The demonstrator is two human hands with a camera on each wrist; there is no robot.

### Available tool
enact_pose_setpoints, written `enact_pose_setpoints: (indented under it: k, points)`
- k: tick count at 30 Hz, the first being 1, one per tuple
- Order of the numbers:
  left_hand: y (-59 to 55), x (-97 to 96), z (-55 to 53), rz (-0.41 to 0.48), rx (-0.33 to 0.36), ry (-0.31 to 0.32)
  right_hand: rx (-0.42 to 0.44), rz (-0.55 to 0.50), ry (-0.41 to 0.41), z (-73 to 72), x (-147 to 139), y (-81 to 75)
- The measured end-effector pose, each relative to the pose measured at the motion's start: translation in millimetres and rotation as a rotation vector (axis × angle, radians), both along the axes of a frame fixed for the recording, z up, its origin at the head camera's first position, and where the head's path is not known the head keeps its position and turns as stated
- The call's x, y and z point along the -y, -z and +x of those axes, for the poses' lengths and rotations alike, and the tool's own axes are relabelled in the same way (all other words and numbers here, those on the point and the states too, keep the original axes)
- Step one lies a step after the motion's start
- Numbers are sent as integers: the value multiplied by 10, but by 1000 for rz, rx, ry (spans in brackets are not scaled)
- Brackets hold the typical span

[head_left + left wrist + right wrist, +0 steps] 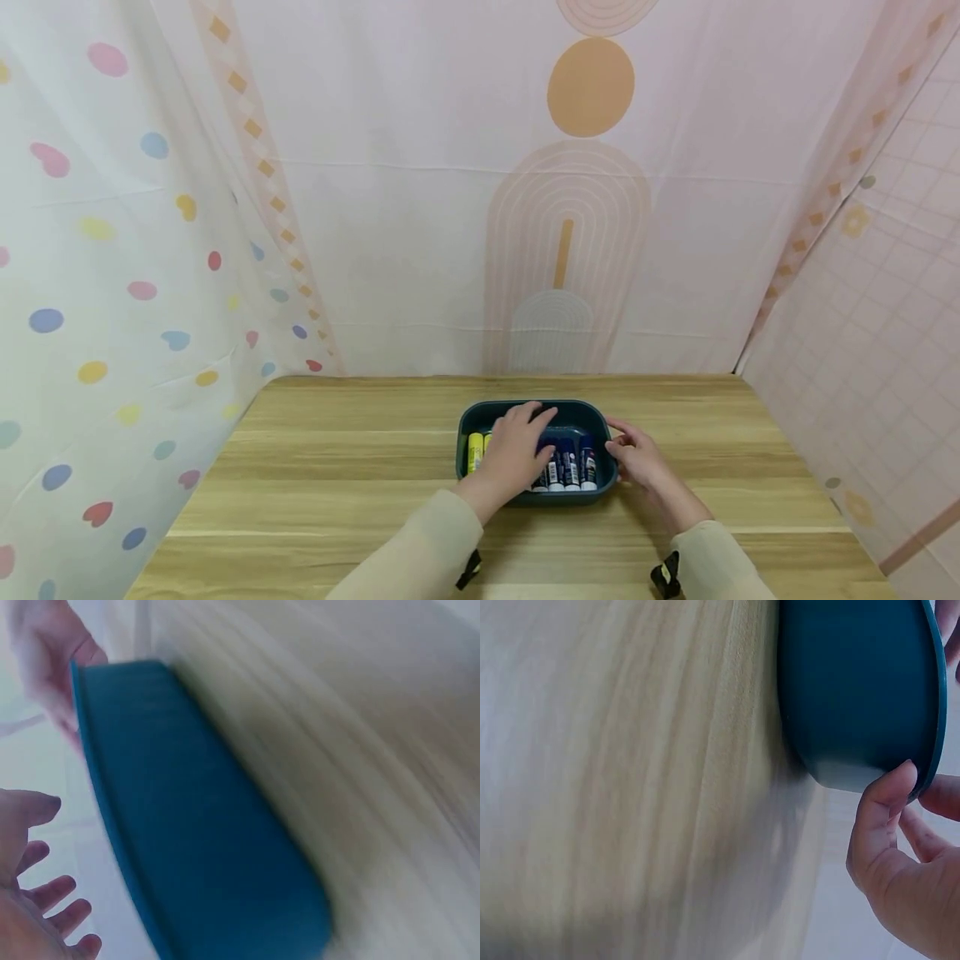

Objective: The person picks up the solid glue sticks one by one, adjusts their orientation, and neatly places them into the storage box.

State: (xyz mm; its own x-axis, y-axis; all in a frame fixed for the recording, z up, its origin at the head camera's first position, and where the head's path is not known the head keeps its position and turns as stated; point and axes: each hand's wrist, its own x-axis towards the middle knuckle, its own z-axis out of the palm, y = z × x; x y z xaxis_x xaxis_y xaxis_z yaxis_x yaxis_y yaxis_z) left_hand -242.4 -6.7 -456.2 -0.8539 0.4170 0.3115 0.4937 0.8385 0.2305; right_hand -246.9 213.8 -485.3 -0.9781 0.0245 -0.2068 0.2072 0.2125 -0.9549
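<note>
A dark teal plastic bin (pixel 558 500) rests on the wooden table. Inside it, yellow glue sticks (pixel 476 452) stand in a row at the left end. Glue sticks with dark blue caps and white bases (pixel 588 467) line up toward the right. My left hand (pixel 513 450) hovers over the bin's middle with fingers spread, hiding part of the row; the left wrist view shows no object in its fingers. At the bin's right end, my right hand (pixel 636 454) pinches the rim between thumb and fingers, as the right wrist view (pixel 907 847) also shows.
Wooden tabletop (pixel 337 483) extends around the bin on all sides. A patterned curtain (pixel 405 250) hangs behind the table's back edge, with more fabric at the left and right. Each wrist wears a dark strap (pixel 666 575).
</note>
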Motion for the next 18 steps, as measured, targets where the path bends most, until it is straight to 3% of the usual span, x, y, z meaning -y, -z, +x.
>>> enact_pose_setpoints:
  k: [3, 8, 13, 18]
  points:
    - [-41, 245, 0, -13, -19, 1, -19, 68, -7, -6, -2, -14]
    - [-42, 666, -17, 27, 27, -19, -80, 240, -27, -2, -32, -39]
    - [-26, 1080, 28, -1, 58, -66, -164, 432, -118, -12, -76, -90]
    - [-26, 1434, 88, -66, 31, -97, -293, 660, -220, -36, -167, -175]
